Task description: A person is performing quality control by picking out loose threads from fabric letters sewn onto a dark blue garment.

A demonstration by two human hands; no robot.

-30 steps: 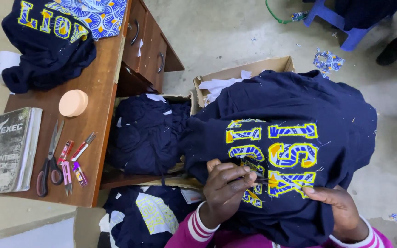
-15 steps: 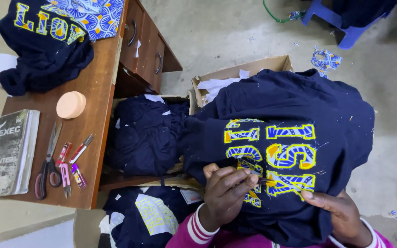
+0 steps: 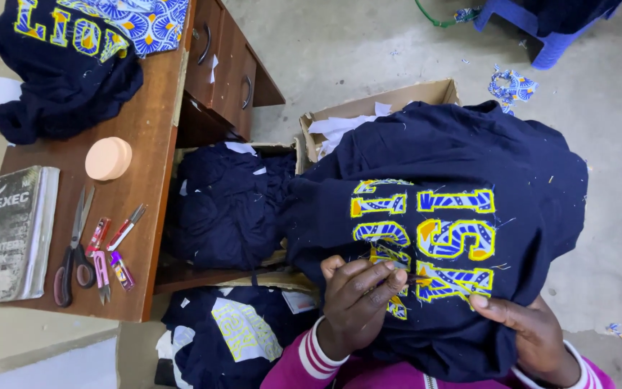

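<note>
A navy garment point(image 3: 469, 158) with yellow-edged, blue-patterned letters point(image 3: 440, 238) lies draped over my lap. My left hand point(image 3: 358, 299) rests on the lowest letters with its fingers curled. It pinches a small tool whose reddish tip point(image 3: 417, 278) pokes out onto the lettering. My right hand point(image 3: 530, 328) grips the cloth just below and to the right of the letters, thumb on top, holding it taut.
To the left stands a wooden desk point(image 3: 149, 137) with scissors point(image 3: 73, 248), small cutters and pens point(image 3: 113, 248), a book point(image 3: 8, 234), a peach round tin point(image 3: 108, 158) and another navy garment point(image 3: 59, 65). More navy garments point(image 3: 228, 202) fill cardboard boxes point(image 3: 390, 101). A blue stool point(image 3: 534, 29) stands far right.
Both hands stay at the lower letters. My left hand's fingers have shifted slightly to the right over the lettering. The garment has barely moved.
</note>
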